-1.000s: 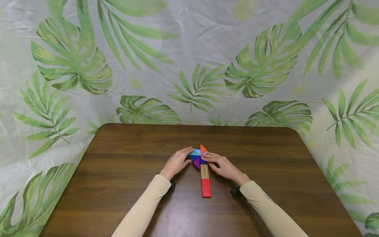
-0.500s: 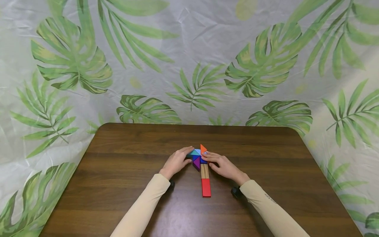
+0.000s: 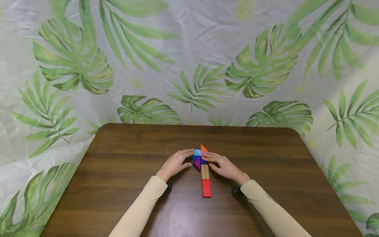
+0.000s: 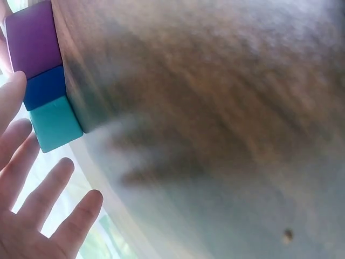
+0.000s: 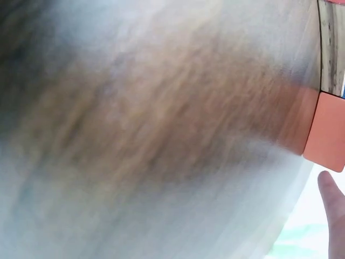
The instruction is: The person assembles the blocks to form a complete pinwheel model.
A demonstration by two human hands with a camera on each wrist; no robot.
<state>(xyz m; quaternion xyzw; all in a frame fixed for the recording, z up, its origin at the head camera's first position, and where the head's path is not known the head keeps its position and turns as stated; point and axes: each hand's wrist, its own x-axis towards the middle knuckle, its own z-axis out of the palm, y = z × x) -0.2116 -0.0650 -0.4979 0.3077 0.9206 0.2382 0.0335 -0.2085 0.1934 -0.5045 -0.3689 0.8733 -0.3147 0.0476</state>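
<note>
Coloured blocks lie joined flat on the table in the head view: teal and light-blue triangles, an orange triangle, dark-blue pieces and a purple block. Below them run striped wooden blocks and a red block. My left hand is at the left side of the group, fingers spread; the left wrist view has its fingertips close to the teal block. My right hand rests extended fingers over the blocks' right side, partly hiding them. A reddish-orange block appears in the right wrist view.
The brown wooden table has rounded far corners. Behind it hangs a pale cloth printed with green leaves. Dark wrist cameras sit under both sleeves.
My left hand has shifted and its thumb now stands slightly away from the purple block, with its fingers straighter. My right hand and the blocks look the same.
</note>
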